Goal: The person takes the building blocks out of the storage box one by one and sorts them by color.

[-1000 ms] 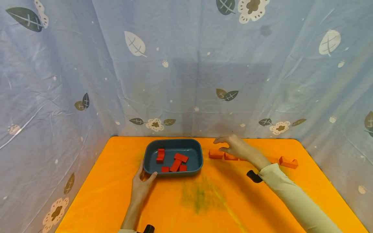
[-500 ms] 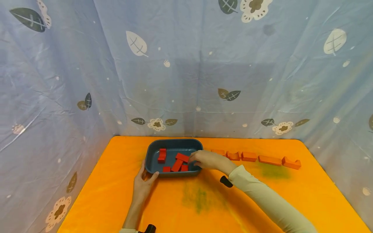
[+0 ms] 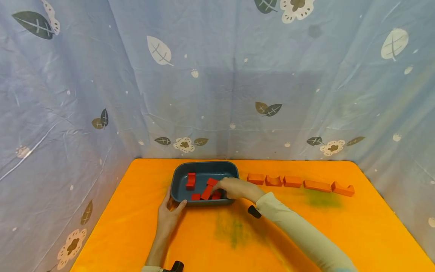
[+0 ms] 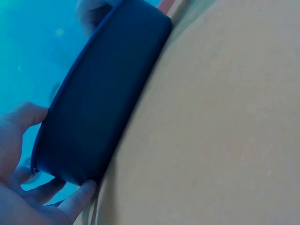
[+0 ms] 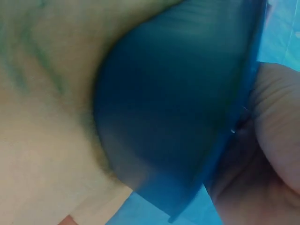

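Observation:
A dark blue-grey rectangular tray with rounded corners stands at the back of the table, holding several red toy blocks. My left hand grips its front left corner. In the left wrist view the thumb meets the rim and the other fingers lie along the tray's outer wall. My right hand reaches over the right rim, fingers pointing down at the red blocks in the front right part. Whether they pinch a block is hidden. In the right wrist view that hand is beyond the rim, its fingertips out of sight.
To the tray's right, several orange blocks form a row, among them a notched block, a long block and another notched block at the right end. A patterned blue-grey curtain hangs behind the orange table.
My right hand has moved left from above the orange row, over the tray's right rim and down to the red blocks. The left hand has kept its grip on the tray.

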### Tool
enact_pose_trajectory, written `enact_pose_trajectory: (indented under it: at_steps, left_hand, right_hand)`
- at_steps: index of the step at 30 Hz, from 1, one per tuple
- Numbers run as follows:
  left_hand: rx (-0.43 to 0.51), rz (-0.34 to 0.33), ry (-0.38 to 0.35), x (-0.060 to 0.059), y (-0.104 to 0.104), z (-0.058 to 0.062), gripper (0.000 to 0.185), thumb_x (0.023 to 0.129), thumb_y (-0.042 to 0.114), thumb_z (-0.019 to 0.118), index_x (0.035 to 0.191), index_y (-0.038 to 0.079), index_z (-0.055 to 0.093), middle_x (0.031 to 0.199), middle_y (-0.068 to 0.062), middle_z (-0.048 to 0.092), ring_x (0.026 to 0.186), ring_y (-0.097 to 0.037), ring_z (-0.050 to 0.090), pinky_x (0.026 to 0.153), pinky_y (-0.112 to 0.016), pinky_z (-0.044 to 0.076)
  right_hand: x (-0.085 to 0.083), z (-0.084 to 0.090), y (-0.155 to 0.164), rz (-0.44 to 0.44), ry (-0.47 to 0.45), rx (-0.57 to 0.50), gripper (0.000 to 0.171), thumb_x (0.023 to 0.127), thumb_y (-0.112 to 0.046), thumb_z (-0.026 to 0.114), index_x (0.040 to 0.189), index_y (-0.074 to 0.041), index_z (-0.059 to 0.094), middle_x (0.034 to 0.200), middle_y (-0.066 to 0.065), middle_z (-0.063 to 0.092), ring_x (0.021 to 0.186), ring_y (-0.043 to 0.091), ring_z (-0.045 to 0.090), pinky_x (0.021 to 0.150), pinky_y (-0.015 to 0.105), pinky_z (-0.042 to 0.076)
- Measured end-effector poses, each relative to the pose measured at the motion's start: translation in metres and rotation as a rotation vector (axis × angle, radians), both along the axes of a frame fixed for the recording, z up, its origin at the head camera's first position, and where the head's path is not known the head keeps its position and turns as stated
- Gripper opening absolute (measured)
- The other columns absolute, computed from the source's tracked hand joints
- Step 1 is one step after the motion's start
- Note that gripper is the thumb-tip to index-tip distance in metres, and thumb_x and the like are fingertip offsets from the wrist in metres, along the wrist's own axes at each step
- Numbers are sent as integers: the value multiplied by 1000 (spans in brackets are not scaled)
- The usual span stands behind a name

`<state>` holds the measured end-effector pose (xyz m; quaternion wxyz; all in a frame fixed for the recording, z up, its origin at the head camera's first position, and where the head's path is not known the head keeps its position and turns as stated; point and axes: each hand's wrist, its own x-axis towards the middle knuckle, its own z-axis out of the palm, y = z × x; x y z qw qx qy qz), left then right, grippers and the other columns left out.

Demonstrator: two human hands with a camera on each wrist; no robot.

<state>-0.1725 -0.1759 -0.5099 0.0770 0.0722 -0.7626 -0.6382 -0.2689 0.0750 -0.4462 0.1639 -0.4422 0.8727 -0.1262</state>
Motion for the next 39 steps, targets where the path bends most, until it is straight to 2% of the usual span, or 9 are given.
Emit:
enact_pose_trajectory:
  at_steps: [4, 8, 12, 15, 21, 26, 30, 35, 39]
  left_hand:
    - [-4, -4, 13, 0, 0, -1, 82, 91, 14, 72, 156, 10, 23, 160, -11, 23, 145, -31, 27, 115, -45, 30]
    - [4, -3, 15, -1, -1, -1, 82, 91, 13, 71, 156, 9, 22, 160, -10, 22, 145, -31, 26, 115, -46, 29]
    - [8, -1, 20, 0, -1, 0, 82, 91, 12, 71, 156, 7, 22, 160, -11, 23, 146, -30, 25, 116, -45, 28]
    - [3, 0, 18, -1, 0, -1, 82, 91, 13, 71, 156, 7, 22, 160, -10, 22, 146, -30, 25, 116, -45, 28]
    - [2, -2, 8, -1, 0, -1, 83, 91, 15, 72, 156, 8, 22, 160, -10, 23, 145, -29, 26, 114, -44, 31]
    - [2, 5, 19, 0, -3, 1, 82, 91, 16, 71, 156, 8, 22, 160, -9, 23, 145, -29, 26, 114, -44, 31]
    - [12, 0, 27, 0, -5, 2, 82, 92, 13, 70, 156, 7, 20, 161, -10, 22, 146, -29, 25, 116, -43, 28]
    - [13, -11, 11, -1, -3, 1, 82, 92, 13, 70, 157, 7, 19, 161, -9, 21, 146, -28, 24, 115, -42, 29]
    - [10, -5, 3, -1, -1, 0, 82, 92, 12, 70, 157, 7, 20, 161, -9, 21, 146, -28, 23, 114, -42, 31]
  right_hand:
    - [-5, -7, 1, -44, 8, -11, 36, 84, 12, 67, 110, -12, 73, 100, -3, 69, 83, 10, 61, 77, 20, 53]
    - [-10, -12, 6, -63, 8, -102, 23, 83, 0, 76, 104, -8, 73, 98, 1, 70, 83, 12, 62, 76, 20, 54]
    - [-11, -10, 15, -80, 15, -213, 26, 84, -12, 78, 109, -5, 73, 104, 3, 70, 88, 13, 64, 79, 22, 55]
    - [-10, -2, 27, -115, 18, -318, 32, 86, -15, 76, 116, -4, 71, 110, 6, 67, 96, 17, 63, 83, 26, 56]
    - [-4, 10, 69, -298, -69, -615, 41, 89, -10, 73, 127, 1, 63, 125, 16, 59, 107, 29, 61, 88, 41, 56]
    - [6, -3, 103, -474, -129, -753, 39, 87, -14, 75, 124, -5, 66, 121, 12, 62, 103, 33, 63, 85, 43, 57]
    - [13, -22, 118, -515, -130, -751, 36, 86, -11, 76, 121, -6, 68, 116, 11, 66, 102, 31, 64, 86, 43, 57]
    - [17, -41, 124, -480, 8, -609, 37, 84, -6, 77, 120, 0, 69, 115, 12, 65, 101, 28, 62, 85, 39, 57]
    - [21, -50, 124, -443, 29, -512, 38, 83, -6, 78, 119, 0, 69, 115, 11, 66, 98, 25, 62, 81, 34, 57]
